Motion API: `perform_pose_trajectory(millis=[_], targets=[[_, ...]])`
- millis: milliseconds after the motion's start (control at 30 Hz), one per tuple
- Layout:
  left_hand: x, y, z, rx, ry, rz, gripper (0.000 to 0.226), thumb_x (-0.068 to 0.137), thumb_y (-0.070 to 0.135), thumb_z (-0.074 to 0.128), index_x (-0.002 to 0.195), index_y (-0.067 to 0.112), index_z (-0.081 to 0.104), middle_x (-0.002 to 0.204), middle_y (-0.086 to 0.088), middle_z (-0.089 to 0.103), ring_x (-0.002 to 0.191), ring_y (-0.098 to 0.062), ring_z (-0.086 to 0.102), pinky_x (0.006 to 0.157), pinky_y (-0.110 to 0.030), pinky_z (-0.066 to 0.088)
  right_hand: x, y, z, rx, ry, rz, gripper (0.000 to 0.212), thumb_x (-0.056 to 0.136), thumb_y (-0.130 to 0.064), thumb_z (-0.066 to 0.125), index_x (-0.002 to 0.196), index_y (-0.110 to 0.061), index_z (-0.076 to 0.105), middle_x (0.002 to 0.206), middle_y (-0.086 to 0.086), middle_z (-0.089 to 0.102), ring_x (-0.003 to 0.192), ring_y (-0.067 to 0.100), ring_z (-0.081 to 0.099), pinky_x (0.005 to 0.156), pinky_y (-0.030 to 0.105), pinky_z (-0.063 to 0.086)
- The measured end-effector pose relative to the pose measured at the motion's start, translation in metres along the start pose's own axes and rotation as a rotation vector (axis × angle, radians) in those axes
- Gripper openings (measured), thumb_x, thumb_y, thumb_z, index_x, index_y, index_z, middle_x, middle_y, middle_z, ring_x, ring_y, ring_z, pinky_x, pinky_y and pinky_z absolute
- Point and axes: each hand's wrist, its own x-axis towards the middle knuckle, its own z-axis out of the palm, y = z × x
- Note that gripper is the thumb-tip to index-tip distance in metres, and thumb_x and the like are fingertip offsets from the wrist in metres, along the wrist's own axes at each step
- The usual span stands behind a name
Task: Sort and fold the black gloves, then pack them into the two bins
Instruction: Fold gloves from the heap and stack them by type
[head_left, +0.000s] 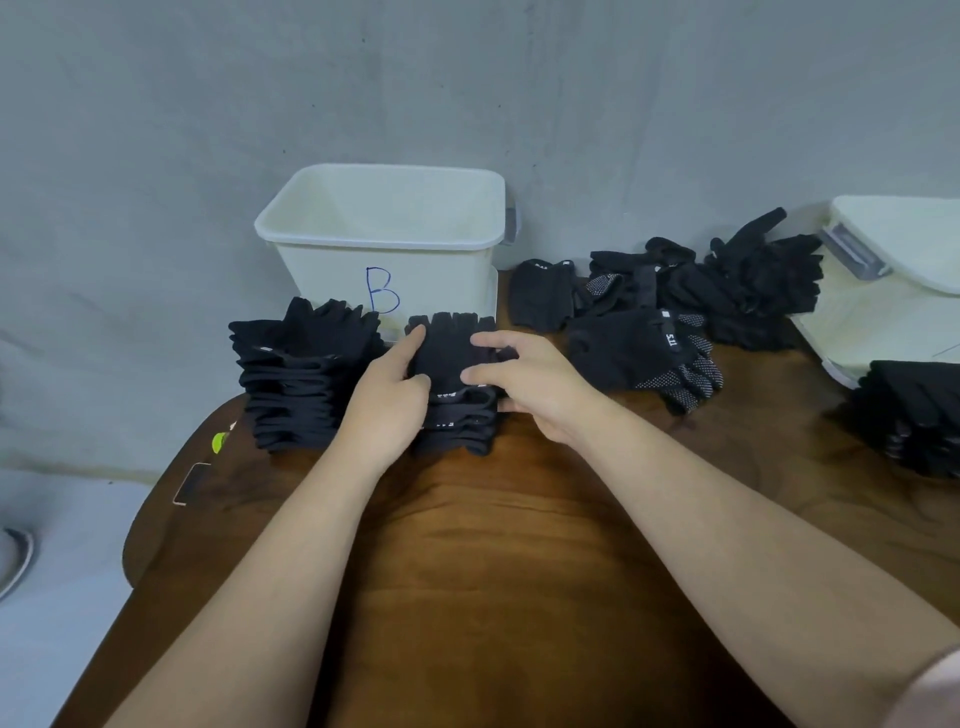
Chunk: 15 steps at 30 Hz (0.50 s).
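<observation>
- Hands: left hand (387, 387) and right hand (524, 384) meet at frame centre on the middle stack (457, 421) of folded black gloves. Each clasps one side, with thumbs pressed on the top glove and fingers curled round the flanks.
- Middle stack: stands on the counter (519, 561) just in front of bin B (384, 228), which sits at upper centre. Nothing shows inside the bin from this angle.
- Left stack (296, 384): taller, just beside the middle stack, left of centre.
- Pile (675, 317): unsorted gloves, some with white-dotted palms, at upper right between bin B and the right bin (893, 296). One folded glove (540, 301) lies at its left edge.
- Right stack (914, 415): folded gloves at the right edge, in front of the right bin.
- Step in hand, as judged: squaring the top glove on the middle stack. Sorting and folding look partly done, and packing apparently has not begun.
- Next move, as judged: either release and reach to the upper right for another loose glove, or lift the stack whole over bin B's rim with both hands clamped on the flanks. Soft knit would likely slump unless squeezed evenly.
</observation>
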Motion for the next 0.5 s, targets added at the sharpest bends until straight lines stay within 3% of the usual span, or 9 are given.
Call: perform_pose_trajectory(millis=[67, 200, 267, 333, 400, 500], targets=[[0.0, -0.005, -0.001, 0.067, -0.01, -0.006, 0.07, 0.103, 0.009, 0.047, 0.164, 0.039, 0.034, 0.153, 0.01, 0.057, 0.086, 0.003, 0.068, 0.07, -0.018, 0.051, 0.0, 0.003, 0.002, -0.072, 0.006, -0.024, 0.061, 0.087, -0.01, 0.086, 0.141, -0.028, 0.066, 0.128, -0.007, 0.057, 0.111, 0.013, 0.066, 0.092, 0.039, 0.064], [-0.003, -0.01, 0.002, 0.191, -0.023, 0.005, 0.069, 0.105, 0.01, 0.044, 0.166, 0.037, 0.028, 0.153, -0.001, 0.058, 0.081, 0.002, 0.066, 0.061, -0.008, 0.046, 0.002, 0.007, 0.003, -0.182, 0.016, -0.054, 0.064, 0.087, -0.01, 0.084, 0.144, -0.029, 0.064, 0.136, -0.005, 0.054, 0.108, 0.008, 0.062, 0.087, 0.033, 0.064], [-0.005, -0.012, 0.004, 0.266, -0.013, 0.036, 0.068, 0.106, 0.01, 0.042, 0.167, 0.035, 0.027, 0.16, 0.001, 0.049, 0.106, -0.001, 0.066, 0.079, -0.006, 0.047, 0.002, 0.008, 0.003, -0.256, 0.02, -0.074, 0.064, 0.087, -0.013, 0.084, 0.146, -0.029, 0.063, 0.143, -0.005, 0.055, 0.12, 0.012, 0.059, 0.091, 0.033, 0.062], [-0.006, -0.014, 0.006, 0.357, 0.004, 0.079, 0.067, 0.105, 0.008, 0.04, 0.167, 0.03, 0.028, 0.17, 0.001, 0.035, 0.146, -0.014, 0.047, 0.113, -0.019, 0.037, 0.002, 0.01, 0.003, -0.353, 0.026, -0.103, 0.065, 0.088, -0.018, 0.081, 0.149, -0.029, 0.061, 0.152, -0.006, 0.054, 0.135, 0.016, 0.053, 0.108, 0.035, 0.053], [-0.007, -0.016, 0.01, 0.448, 0.036, 0.11, 0.066, 0.106, 0.006, 0.04, 0.167, 0.027, 0.03, 0.175, 0.001, 0.024, 0.159, -0.016, 0.026, 0.117, -0.022, 0.025, -0.001, 0.01, 0.003, -0.473, 0.031, -0.144, 0.065, 0.091, -0.021, 0.076, 0.153, -0.027, 0.057, 0.158, -0.006, 0.05, 0.143, 0.016, 0.048, 0.11, 0.027, 0.04], [-0.011, -0.02, 0.016, 0.55, 0.12, 0.159, 0.064, 0.105, 0.005, 0.043, 0.164, 0.027, 0.037, 0.174, 0.0, 0.024, 0.157, -0.019, 0.027, 0.113, -0.028, 0.035, -0.006, 0.016, 0.005, -0.658, 0.092, -0.218, 0.06, 0.098, -0.036, 0.069, 0.155, -0.026, 0.055, 0.158, -0.006, 0.048, 0.143, 0.018, 0.045, 0.105, 0.026, 0.036]])
